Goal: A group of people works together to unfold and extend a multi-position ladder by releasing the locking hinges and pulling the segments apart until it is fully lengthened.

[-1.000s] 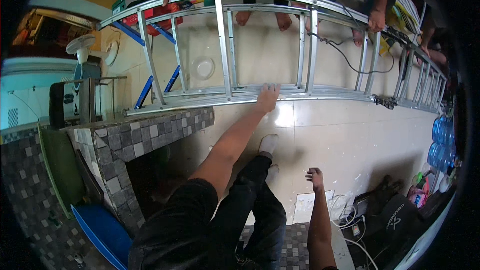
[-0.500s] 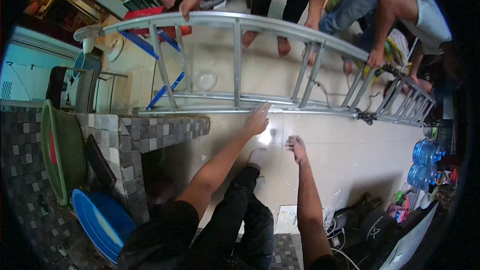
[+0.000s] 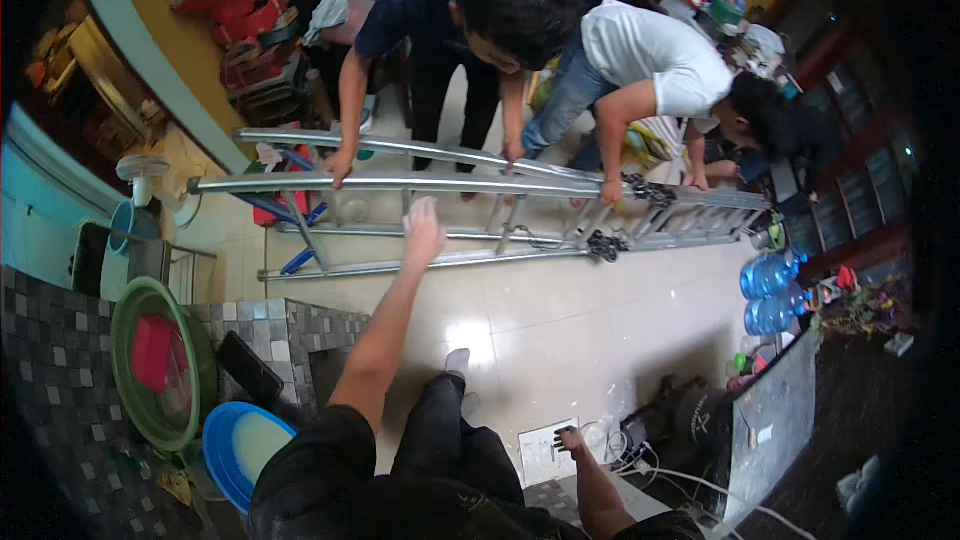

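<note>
A long aluminium stepladder (image 3: pixel 290 183) lies on its side across the floor, its upper rails raised. My left hand (image 3: pixel 424 232) reaches out to its near side, fingers stretched up just below the near upper rail; whether they touch it I cannot tell. My right hand (image 3: pixel 571 439) hangs apart from the ladder at the lower right, fingers spread, holding nothing. Beyond the ladder, a person in a dark top (image 3: pixel 410 15) grips the rails with both hands. A second person in a white shirt (image 3: pixel 655 50) bends over its right part, hands on the rail.
At left, a green basin (image 3: pixel 208 380) and a blue basin (image 3: pixel 215 455) stand by a tiled ledge (image 3: pixel 255 325). Large blue water bottles (image 3: pixel 768 278) stand at right. White cables (image 3: pixel 660 470) trail near my right hand. A fan (image 3: pixel 143 168) stands far left.
The ladder's raised side has tipped towards me, and both upper rails now show. My left hand has risen from the lower rail to the upper one; my right hand has dropped back towards me.
</note>
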`<state>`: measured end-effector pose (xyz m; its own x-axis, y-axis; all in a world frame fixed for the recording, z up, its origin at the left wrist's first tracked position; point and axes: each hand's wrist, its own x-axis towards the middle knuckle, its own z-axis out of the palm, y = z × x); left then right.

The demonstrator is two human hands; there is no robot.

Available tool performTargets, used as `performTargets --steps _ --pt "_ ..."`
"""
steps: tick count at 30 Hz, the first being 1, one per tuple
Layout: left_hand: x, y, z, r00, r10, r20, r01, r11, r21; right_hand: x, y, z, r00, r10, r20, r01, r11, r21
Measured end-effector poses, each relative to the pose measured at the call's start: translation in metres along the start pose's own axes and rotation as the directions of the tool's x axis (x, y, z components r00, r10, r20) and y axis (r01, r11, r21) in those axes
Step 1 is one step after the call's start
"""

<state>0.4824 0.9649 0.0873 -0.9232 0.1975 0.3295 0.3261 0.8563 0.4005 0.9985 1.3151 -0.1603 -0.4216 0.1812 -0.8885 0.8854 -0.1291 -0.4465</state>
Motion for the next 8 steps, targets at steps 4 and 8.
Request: performTargets --steps 4,8 --pt "-0.010 -0.023 -0.009 0.865 -0.327 0.380 0.359 0.933 -0.015 -0.084 0.041 -0.010 0.991 0.112 -0.075 -0.104 0.989 0.100" --pt "-0.108 -0.056 0.006 0.795 -0.358 0.490 0.440 0.896 -0.060 -0.149 0.059 0.002 0.996 0.025 -0.083 -0.001 0.962 0.273"
